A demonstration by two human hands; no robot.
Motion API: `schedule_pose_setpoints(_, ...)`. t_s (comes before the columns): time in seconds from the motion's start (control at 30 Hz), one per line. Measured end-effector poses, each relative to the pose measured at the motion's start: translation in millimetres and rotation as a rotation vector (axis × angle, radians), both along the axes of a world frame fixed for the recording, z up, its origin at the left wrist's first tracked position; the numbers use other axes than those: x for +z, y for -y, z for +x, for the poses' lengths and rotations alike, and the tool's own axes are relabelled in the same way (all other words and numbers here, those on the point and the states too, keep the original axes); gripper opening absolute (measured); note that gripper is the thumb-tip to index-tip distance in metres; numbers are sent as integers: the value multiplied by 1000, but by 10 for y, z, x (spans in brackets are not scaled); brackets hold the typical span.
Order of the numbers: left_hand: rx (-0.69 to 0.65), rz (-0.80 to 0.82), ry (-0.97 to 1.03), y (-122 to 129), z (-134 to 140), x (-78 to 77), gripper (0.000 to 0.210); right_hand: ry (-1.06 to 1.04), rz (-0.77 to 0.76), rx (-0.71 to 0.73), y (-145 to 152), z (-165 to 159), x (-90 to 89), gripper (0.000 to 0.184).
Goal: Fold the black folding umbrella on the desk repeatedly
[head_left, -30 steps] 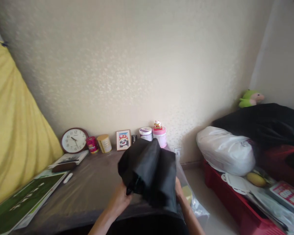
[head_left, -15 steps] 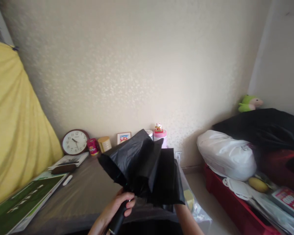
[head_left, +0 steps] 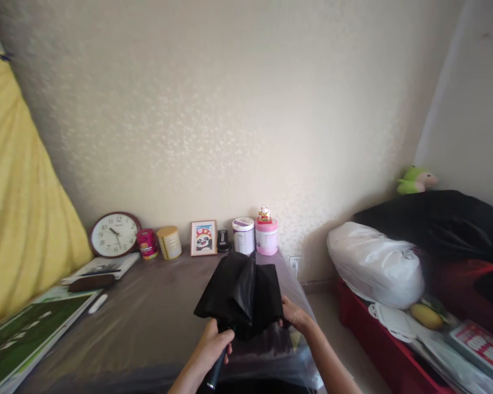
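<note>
A black folding umbrella [head_left: 240, 295] with loose, folded cloth is held over the near part of the table. My left hand [head_left: 217, 339] is wrapped round its black handle [head_left: 217, 372], which slants down toward me. At the right side of the canopy, my right hand [head_left: 292, 314] is closed on an edge of the umbrella cloth. The umbrella's shaft is hidden by the cloth.
On the covered table [head_left: 160, 306], a wall clock [head_left: 115, 235], tins [head_left: 170, 242], a panda picture frame [head_left: 204, 238] and tubs [head_left: 267, 238] line the wall. A green book [head_left: 28, 334] lies left. Right, a red container [head_left: 378, 328] holds a white bag [head_left: 373, 265].
The umbrella has come lower and its cloth is gathered smaller, so the picture frame and tubs show. My right hand, hidden behind the cloth before, now shows at its right edge.
</note>
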State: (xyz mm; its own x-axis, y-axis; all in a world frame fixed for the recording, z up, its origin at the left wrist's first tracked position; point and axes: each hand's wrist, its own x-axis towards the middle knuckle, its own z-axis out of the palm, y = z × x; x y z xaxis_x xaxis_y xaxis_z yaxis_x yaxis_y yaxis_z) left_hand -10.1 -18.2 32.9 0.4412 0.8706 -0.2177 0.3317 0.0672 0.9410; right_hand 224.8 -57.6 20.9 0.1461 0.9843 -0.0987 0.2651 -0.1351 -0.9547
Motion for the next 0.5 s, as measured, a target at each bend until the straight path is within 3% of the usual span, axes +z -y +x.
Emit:
schedule_pose_setpoints(0.07,9,50,-105,-10,72,-61,11,38,-97,28,24,88,29,13)
schedule_pose_setpoints(0.2,-6,175,-326,-35,142,-150,24,141,-173,93,183,271,11,11)
schedule_pose_setpoints(0.37,-36,423,-542,-14,167,-196,48,398,-39,-27,494,430,-69,19)
schedule_pose_setpoints(0.5,-83,506,-651,36,154,-200,50,620,95,-139,678,445,-82,20)
